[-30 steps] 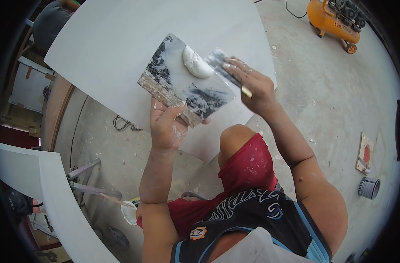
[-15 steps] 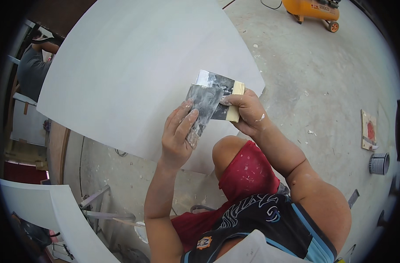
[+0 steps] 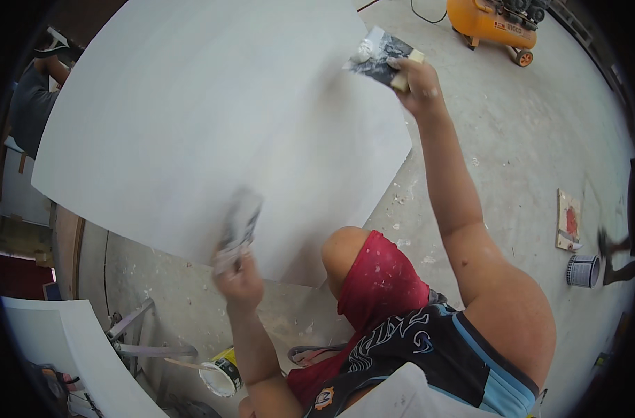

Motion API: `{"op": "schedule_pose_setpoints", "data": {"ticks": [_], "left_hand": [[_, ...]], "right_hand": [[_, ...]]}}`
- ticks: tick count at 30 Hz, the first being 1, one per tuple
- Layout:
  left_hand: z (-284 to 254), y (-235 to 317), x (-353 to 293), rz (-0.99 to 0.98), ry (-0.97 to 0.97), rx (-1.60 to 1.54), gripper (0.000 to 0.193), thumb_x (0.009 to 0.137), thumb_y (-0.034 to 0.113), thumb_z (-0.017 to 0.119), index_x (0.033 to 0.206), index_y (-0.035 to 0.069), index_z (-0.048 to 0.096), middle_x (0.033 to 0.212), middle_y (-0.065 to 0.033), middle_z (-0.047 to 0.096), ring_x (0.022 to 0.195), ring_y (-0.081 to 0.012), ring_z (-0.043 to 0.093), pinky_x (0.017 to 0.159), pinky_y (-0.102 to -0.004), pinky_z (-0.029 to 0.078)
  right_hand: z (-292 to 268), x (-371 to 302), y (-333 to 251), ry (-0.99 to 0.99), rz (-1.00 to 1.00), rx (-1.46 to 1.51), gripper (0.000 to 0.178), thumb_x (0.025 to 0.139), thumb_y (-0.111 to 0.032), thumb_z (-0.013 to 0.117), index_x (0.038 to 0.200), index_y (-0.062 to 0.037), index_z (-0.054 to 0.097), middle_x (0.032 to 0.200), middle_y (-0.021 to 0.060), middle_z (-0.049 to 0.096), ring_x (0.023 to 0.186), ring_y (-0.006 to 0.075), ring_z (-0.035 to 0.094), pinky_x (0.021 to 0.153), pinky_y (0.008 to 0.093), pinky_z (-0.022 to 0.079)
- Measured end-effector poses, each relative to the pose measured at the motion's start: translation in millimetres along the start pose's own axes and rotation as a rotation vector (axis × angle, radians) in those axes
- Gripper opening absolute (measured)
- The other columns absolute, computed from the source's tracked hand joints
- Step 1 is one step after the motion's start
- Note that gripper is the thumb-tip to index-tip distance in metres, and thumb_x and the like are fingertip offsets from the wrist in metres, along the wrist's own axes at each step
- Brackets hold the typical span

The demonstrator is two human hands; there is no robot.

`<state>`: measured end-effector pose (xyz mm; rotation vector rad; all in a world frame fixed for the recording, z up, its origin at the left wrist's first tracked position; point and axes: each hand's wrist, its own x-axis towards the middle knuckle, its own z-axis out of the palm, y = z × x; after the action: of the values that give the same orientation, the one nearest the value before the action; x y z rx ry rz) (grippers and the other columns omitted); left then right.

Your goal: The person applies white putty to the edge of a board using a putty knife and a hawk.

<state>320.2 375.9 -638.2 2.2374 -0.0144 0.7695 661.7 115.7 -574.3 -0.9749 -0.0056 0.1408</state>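
1. A bucket [image 3: 228, 357] stands on the floor beside the left forearm, white paste in it and a stick across its rim.
2. The left hand [image 3: 239, 275] is closed on the lower end of a flat, smeared plate [image 3: 243, 214]; motion blurs both, so I cannot tell each finger's place.
3. The plate is tilted up over the near part of a big white sheet [image 3: 192, 104].
4. The right hand [image 3: 423, 85] reaches farther out, pinching a scraper [image 3: 380, 68] by its pale handle, thumb on the blade.
5. The scraper is above the sheet's right edge, a lump of white paste [image 3: 367, 49] near its tip.
6. Beyond, an orange air compressor [image 3: 491, 29] stands on the floor.
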Motion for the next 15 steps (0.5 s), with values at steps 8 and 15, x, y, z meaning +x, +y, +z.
{"op": "schedule_pose_setpoints", "data": {"ticks": [8, 15], "left_hand": [[-57, 30, 16, -0.091, 0.686, -0.442, 0.061, 0.075, -0.014, 0.045, 0.131, -0.001, 0.026, 0.122, -0.0248, 0.041, 0.103, -0.0372, 0.052, 0.074, -0.05, 0.056], [-81, 9, -3, -0.149, 0.72, -0.576, 0.061, 0.074, -0.012, 0.048, 0.13, 0.001, 0.029, 0.121, -0.0244, 0.042, 0.1, -0.0378, 0.053, 0.072, -0.0509, 0.056]], "right_hand": [[12, 113, -3, 0.05, 0.024, -0.137, 0.026, 0.077, 0.001, 0.049, 0.099, 0.0133, 0.043, 0.1, 0.0223, 0.051, 0.088, 0.034, 0.059, 0.076, 0.0465, 0.057], [46, 156, -15, 0.129, 0.041, -0.468, 0.013, 0.071, -0.003, 0.056, 0.081, 0.0049, 0.056, 0.081, 0.0121, 0.054, 0.069, 0.0215, 0.059, 0.055, 0.0354, 0.05]]}}
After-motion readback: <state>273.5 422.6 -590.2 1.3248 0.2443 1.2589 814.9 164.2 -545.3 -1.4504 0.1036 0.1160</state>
